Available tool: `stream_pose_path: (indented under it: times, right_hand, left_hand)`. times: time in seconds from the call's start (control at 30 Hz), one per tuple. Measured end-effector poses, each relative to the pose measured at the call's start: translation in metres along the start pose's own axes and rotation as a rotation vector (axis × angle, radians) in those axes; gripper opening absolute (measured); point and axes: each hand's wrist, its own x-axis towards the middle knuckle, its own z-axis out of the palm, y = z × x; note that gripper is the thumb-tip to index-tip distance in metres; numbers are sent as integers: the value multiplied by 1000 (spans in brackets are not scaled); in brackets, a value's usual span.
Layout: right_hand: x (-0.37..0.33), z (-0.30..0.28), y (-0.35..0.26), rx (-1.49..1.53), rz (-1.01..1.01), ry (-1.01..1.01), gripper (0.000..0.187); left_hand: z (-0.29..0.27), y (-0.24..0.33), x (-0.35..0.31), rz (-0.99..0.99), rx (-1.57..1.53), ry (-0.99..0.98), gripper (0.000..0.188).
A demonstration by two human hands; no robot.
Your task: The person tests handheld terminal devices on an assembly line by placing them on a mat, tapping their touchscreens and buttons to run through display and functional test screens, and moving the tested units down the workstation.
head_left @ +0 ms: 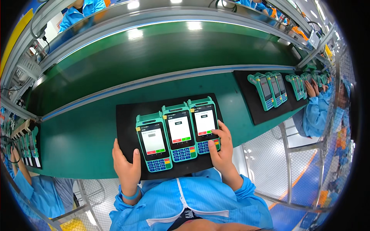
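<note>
Three green card payment terminals stand side by side on a black mat (126,115): the left one (153,140), the middle one (179,129) and the right one (204,120). Each has a lit screen with a red and a green button above a blue keypad. My left hand (128,166) rests at the mat's left edge, beside the left terminal, with thumb and fingers apart and nothing held. At the right terminal, my right hand (222,152) has its index fingertip at the green screen button and its thumb over the keypad. Its other fingers extend past that terminal's right side.
A green bench (83,142) carries the mat, with a metal rail (135,84) and a dark green conveyor belt (165,46) behind. More terminals (268,90) stand on mats at the right, near a co-worker's hands (311,88). Another co-worker's arm (24,171) reaches terminals at the left.
</note>
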Motion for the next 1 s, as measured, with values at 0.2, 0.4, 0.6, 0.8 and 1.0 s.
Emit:
stream_pose_path:
  times: [0.2, 0.4, 0.6, 0.8, 1.0]
  right_hand:
    - [-3, 4, -25, -311, -212, -5, 32]
    - [2, 14, -55, -468, -247, -132, 33]
    - [-2, 32, -74, -384, -338, -246, 37]
    - [-2, 48, -85, -389, -406, -304, 40]
    - [4, 24, -67, -373, -250, -164, 39]
  left_hand:
    - [0, -3, 1, 30, -6, 8, 67]
    - [-4, -2, 0, 21, -25, 3, 68]
    - [-3, -4, 1, 29, -78, 8, 70]
    - [-4, -3, 1, 48, -59, -1, 70]
    - [-3, -5, 1, 48, -64, -7, 70]
